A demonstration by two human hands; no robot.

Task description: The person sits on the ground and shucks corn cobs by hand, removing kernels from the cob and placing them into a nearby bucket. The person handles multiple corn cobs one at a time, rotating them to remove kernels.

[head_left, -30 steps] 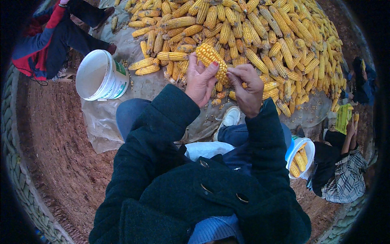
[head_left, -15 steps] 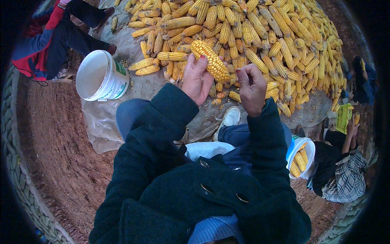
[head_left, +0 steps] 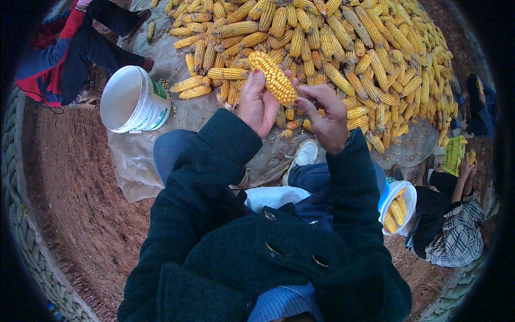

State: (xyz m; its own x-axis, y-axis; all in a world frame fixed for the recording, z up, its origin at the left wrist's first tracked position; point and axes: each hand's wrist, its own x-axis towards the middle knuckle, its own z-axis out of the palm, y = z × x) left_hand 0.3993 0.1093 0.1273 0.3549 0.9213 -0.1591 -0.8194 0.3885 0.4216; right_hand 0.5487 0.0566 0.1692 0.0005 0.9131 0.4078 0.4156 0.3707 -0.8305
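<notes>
A yellow ear of corn [head_left: 272,79] lies slanted in my left hand [head_left: 257,104], its thick rows of kernels turned upward. The left thumb presses along its near side, and the fingers wrap behind it, partly hidden. My right hand [head_left: 328,119] is at the ear's lower right end, with thumb and forefinger closed about the tip. Its other fingers are curled in. Just beyond both hands rises a large heap of corn ears [head_left: 322,43], spread over a grey sheet [head_left: 140,166].
A white bucket [head_left: 120,99] lies tilted at the left. To my right stands a white bucket [head_left: 410,201] holding several ears. A person in red and navy [head_left: 48,75] sits far left. Another in a plaid top [head_left: 456,236] sits at right by a yellow-green basket [head_left: 454,154].
My right hand has moved left, from a pinch held apart to the tip of the ear. The ear has shifted slightly left and turned in my left hand.
</notes>
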